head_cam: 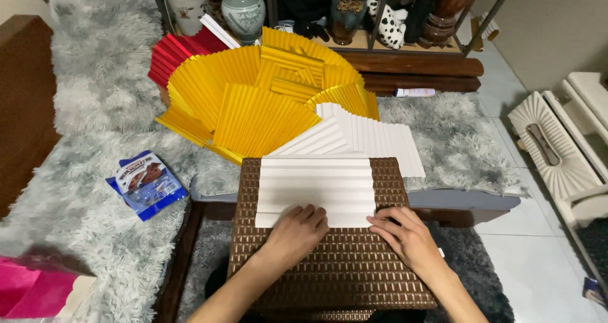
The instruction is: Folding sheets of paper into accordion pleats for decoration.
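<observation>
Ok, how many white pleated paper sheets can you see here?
3: one white pleated sheet under both hands on the brown woven board, two more fanned just behind it. Others may hide under the yellow pile.

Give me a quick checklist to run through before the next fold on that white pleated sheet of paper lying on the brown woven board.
1. Left hand presses flat on the near edge of the white pleated sheet of paper: ok.
2. Right hand has fingertips at the sheet's near right corner: ok.
3. Sheet lies wholly on the brown woven board, no edge hanging off: ok.
4. Earlier pleats look even and parallel: ok.
5. The white pleated stack behind is apart from the sheet: cannot tell, their edges meet in this view.
6. The yellow pleated fans lie beyond the work area: ok.
</observation>
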